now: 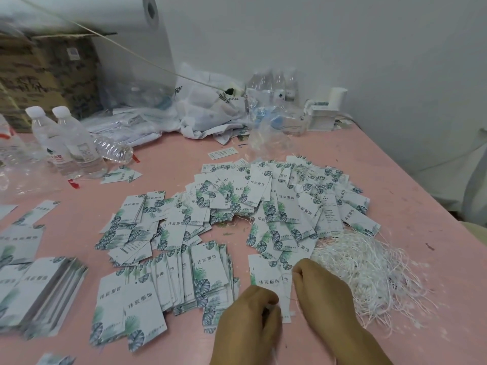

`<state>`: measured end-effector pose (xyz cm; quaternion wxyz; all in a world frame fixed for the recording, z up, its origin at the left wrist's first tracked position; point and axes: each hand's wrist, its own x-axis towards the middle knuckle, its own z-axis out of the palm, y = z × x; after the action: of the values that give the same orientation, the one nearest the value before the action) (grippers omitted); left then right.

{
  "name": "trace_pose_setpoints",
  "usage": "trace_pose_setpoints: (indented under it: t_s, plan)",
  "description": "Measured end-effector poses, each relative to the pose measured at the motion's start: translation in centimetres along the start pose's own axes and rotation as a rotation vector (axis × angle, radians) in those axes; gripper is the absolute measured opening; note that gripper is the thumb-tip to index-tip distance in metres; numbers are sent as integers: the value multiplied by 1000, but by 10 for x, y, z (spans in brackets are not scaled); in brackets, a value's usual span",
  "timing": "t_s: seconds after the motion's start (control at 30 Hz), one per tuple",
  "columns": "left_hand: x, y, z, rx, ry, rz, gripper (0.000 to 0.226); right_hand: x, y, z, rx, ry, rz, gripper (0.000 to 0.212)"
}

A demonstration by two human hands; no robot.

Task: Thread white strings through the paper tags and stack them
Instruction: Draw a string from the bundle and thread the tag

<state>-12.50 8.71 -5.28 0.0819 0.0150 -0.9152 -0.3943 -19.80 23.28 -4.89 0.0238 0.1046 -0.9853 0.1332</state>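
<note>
Strings (369, 272) lie right of tags (263, 206) on table (395, 167).

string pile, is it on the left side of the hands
No, the string pile lies on the pink table to the right of the right hand, with the left hand farther from it.

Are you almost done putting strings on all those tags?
Not nearly. Some tags in the far heap show strings, so they look done. Right now the left hand and right hand work on one tag with a string at it. Still left: the fanned rows of tags near the left hand and a big pile of loose strings.
</note>
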Motion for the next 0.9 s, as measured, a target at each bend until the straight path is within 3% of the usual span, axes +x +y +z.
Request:
trace_pose_setpoints:
  t_s: [0.13, 0.27, 0.4, 0.53, 0.7, 0.9]
  plan:
    - [1, 3, -1, -59, 34, -23, 12, -4, 2, -4, 13, -27, -20, 15]
    - [1, 2, -4, -126, 146, -39, 34, -11, 7, -11, 101, 26, -35, 5]
    - [1, 0, -6, -154, 193, -37, 34, -12, 9, -9, 59, 14, -35, 14]
    - [1, 0, -6, -170, 174, -51, 32, -11, 9, -7, 54, 10, -15, 19]
    - [0, -1, -8, -247, 122, -84, 35, -17, 8, -18, 289, 80, -43, 13]
    - [-2, 4, -11, -312, 13, 40, 53, -35, -11, -22, 507, 87, -310, 12]
